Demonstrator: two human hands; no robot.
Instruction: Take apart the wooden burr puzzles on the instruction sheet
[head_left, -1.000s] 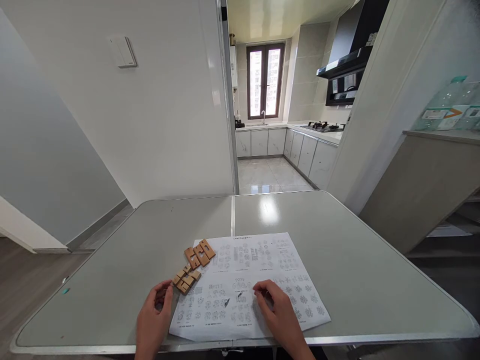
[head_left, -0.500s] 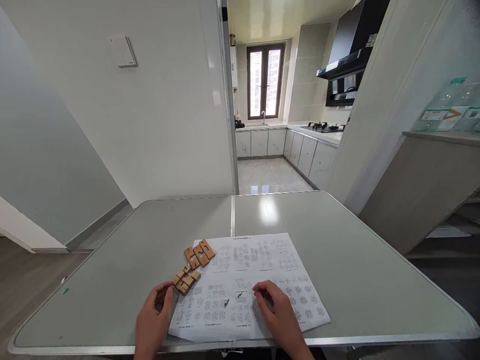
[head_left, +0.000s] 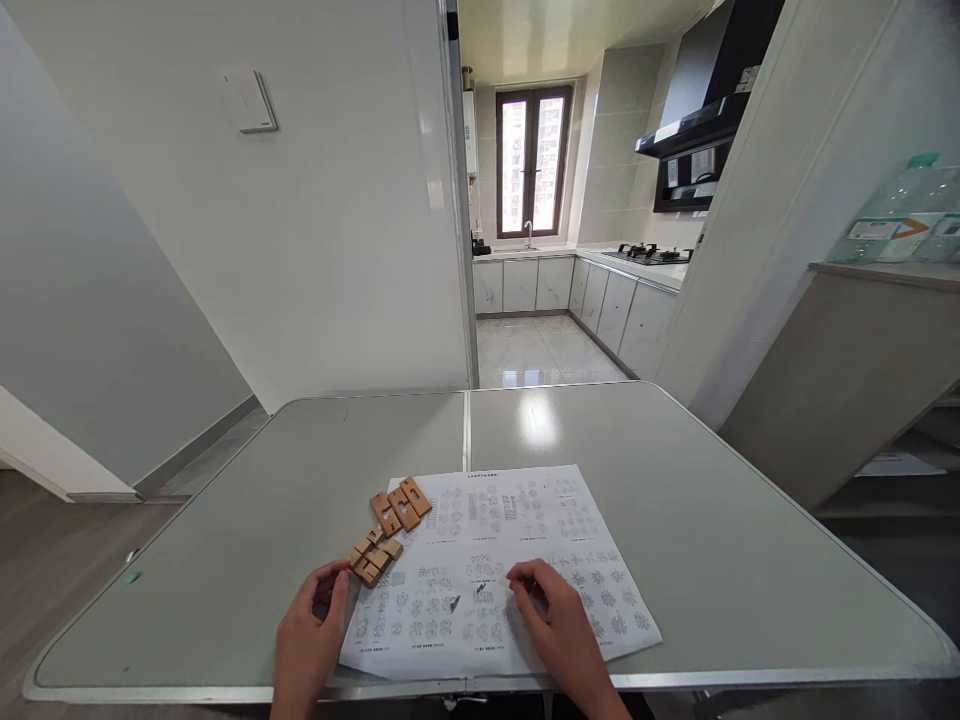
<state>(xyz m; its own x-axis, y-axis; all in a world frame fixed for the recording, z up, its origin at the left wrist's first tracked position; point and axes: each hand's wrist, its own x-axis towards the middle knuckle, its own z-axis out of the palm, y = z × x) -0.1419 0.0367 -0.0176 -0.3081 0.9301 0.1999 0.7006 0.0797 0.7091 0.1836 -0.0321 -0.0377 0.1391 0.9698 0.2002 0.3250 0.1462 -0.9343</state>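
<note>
My left hand [head_left: 309, 625] rests on the table at the sheet's left edge, fingers curled and closed. Its fingertips are right beside a group of small light wooden blocks [head_left: 379, 558], one marked 3; whether they touch is unclear. Above that group lie several darker wooden pieces [head_left: 401, 505] with cut-out holes and numbers, partly on the paper. A large white printed sheet [head_left: 442, 655] with rows of small line diagrams lies under the right hand. Over its lower right part my right hand [head_left: 553, 615] is closed, thumb and forefinger together; anything between them is too small to make out.
The grey table [head_left: 750, 560] has a metal rim and a centre seam. A small green bit [head_left: 133, 577] lies near its left edge. Beyond stands a doorway to a kitchen with a stove [head_left: 649, 254]. Plastic bottles [head_left: 892, 215] stand on a shelf at right.
The view has shifted very slightly. Both hands, the wooden pieces and the sheet keep their places.
</note>
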